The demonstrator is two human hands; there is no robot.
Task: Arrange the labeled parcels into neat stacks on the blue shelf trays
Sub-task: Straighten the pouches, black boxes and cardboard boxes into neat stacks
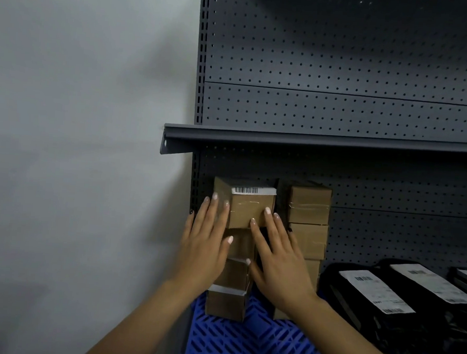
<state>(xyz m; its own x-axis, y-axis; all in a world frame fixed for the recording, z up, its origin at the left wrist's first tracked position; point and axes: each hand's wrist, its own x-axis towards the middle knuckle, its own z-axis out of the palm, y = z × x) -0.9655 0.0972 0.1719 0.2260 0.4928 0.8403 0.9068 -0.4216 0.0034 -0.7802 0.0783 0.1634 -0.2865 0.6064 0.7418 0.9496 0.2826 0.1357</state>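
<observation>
Your left hand (204, 246) lies flat against the left face of the near stack of cardboard boxes (234, 262), lower centre of the frame, fingers straight and spread, gripping nothing. Your right hand (277, 263) is flat too, fingers straight, with its fingertips (268, 211) on the front face of the top box (248, 207). So both palms are pressing, neither one curled round anything.

The top box carries a white barcode label (253, 190) along its upper front edge and sits slightly skewed over the boxes below it. The bottom box (226, 303) of that stack stands on the blue tray (242, 343), bottom centre, and shows a white strip along its top edge.

A second stack of brown boxes (308, 223) stands just right of the first, against the dark pegboard back panel (345, 60). Its base is hidden behind your right wrist, so I can't count its boxes with confidence.

Lower right: black poly bags (356, 304) with white shipping labels (376, 293) lie flat, overlapping, and look to be on the same blue surface.

A dark metal shelf (312, 141) crosses mid-frame above the stacks. A pale grey wall (79, 110) fills the left half.
</observation>
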